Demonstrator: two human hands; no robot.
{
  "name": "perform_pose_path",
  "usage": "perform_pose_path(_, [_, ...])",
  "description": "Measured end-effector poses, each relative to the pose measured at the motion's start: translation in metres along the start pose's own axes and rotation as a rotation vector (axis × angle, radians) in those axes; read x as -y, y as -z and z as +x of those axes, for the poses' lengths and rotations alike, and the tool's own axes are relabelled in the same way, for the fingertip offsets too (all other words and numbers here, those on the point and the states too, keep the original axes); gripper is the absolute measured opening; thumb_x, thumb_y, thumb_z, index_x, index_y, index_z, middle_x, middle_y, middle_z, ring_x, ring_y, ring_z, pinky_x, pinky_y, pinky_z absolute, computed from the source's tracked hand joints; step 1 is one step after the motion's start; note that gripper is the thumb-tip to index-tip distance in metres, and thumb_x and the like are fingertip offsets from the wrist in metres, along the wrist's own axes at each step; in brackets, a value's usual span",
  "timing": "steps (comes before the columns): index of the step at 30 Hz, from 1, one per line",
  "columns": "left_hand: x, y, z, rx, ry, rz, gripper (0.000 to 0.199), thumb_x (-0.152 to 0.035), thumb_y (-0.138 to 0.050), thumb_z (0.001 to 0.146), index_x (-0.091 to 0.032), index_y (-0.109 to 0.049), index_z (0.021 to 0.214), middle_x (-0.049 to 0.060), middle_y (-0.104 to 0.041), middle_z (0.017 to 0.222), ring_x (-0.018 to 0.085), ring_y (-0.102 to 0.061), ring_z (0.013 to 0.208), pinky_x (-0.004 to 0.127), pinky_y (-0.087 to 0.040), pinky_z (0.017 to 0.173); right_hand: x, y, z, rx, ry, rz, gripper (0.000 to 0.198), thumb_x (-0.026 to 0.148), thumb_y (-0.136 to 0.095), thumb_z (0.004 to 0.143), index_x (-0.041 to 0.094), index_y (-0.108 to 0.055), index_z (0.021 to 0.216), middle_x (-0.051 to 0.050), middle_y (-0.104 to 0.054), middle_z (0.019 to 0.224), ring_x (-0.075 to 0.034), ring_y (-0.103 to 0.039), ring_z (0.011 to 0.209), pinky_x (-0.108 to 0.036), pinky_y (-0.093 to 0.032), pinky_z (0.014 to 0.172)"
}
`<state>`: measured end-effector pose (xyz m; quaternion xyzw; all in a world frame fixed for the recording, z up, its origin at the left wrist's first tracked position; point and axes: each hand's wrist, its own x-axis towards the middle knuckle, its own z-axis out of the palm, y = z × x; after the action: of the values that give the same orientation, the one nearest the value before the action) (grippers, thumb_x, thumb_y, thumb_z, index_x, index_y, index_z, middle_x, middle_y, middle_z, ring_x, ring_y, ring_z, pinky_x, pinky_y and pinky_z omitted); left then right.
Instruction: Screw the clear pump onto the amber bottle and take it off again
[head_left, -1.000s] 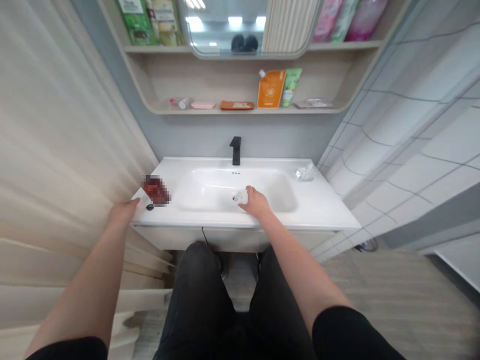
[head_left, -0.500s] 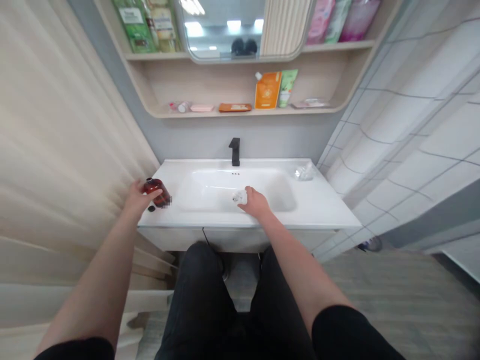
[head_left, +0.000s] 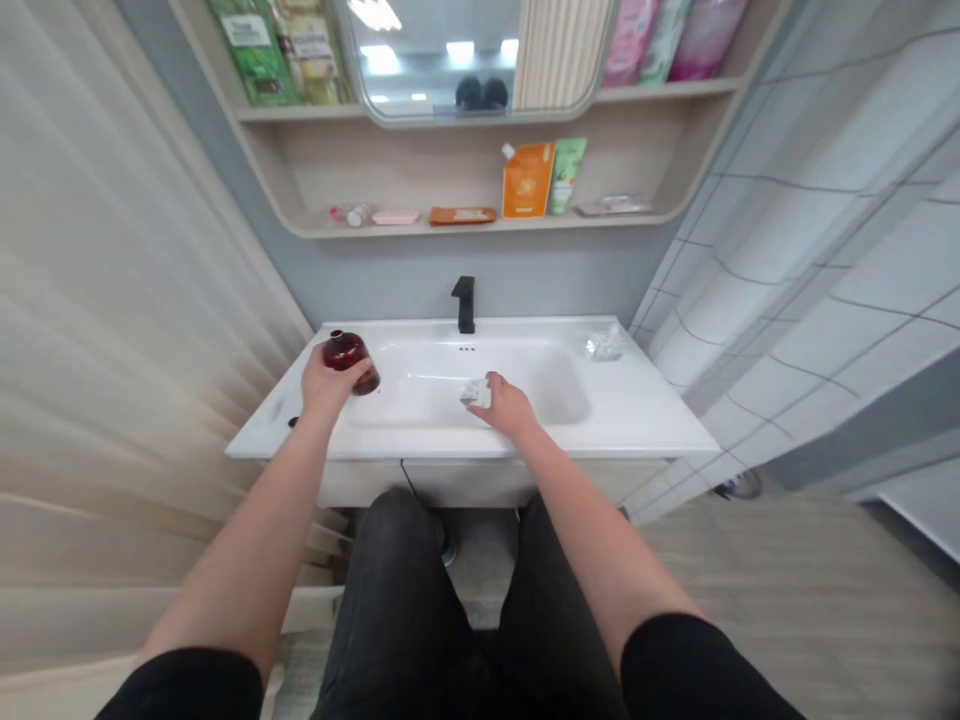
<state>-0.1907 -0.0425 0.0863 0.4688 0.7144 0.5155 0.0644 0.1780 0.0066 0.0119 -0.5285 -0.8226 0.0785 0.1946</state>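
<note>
Dark red-brown and open-mouthed, a bottle leans in the left hand, whose fingers and thumb we see clamped around it at the left end of the white sink. Over the sink's middle, we find the right hand gripping a small clear piece, too blurred to identify. Just beside the left wrist, we spot a small black object, partly hidden, on the countertop. Behind the sink stands a black faucet.
</note>
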Motion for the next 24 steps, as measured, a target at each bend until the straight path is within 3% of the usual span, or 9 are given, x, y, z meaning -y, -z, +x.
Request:
perform_pose_path(5, [-0.030,-0.078,-0.030,0.171,-0.231,-0.098,0.077,-0.042,-0.097,0.071,-0.022,-0.066,0.138,0.010,-0.079,0.132,0.029,-0.077,0.118,0.041,-0.059,0.110,0.000,-0.001,-0.001,-0.013,-0.017,0.006,0.075,0.063,-0.071,0.102,0.016,-0.044,0.153,-0.020,-0.073,0.139,-0.034,-0.075,0.122,-0.039,-0.054,0.100])
perform_pose_path(10, [-0.024,-0.135,-0.053,0.369,-0.335,0.069,0.079,-0.042,-0.099,0.070,-0.026,-0.067,0.140,0.010,-0.079,0.135,0.033,-0.076,0.123,0.043,-0.058,0.111,0.003,0.002,-0.002,0.046,-0.028,-0.028,0.076,0.061,-0.072,0.101,0.016,-0.043,0.155,-0.021,-0.071,0.141,-0.035,-0.074,0.123,-0.040,-0.055,0.100])
perform_pose_path(15, [-0.008,-0.153,-0.057,0.405,-0.355,0.137,0.074,-0.038,-0.095,0.075,-0.026,-0.066,0.142,0.010,-0.076,0.141,0.033,-0.074,0.128,0.042,-0.057,0.113,-0.001,-0.003,0.002,0.055,-0.013,-0.035,0.076,0.057,-0.077,0.098,0.017,-0.046,0.155,-0.020,-0.070,0.142,-0.035,-0.073,0.123,-0.041,-0.056,0.102])
perform_pose_path(24, [-0.003,-0.153,-0.054,0.422,-0.421,0.205,0.069,-0.032,-0.089,0.076,-0.026,-0.068,0.141,0.011,-0.074,0.144,0.034,-0.071,0.131,0.044,-0.054,0.116,-0.006,-0.011,0.006,0.050,0.038,-0.019,0.079,0.060,-0.076,0.098,0.018,-0.048,0.159,-0.019,-0.065,0.150,-0.035,-0.070,0.130,-0.042,-0.054,0.110])
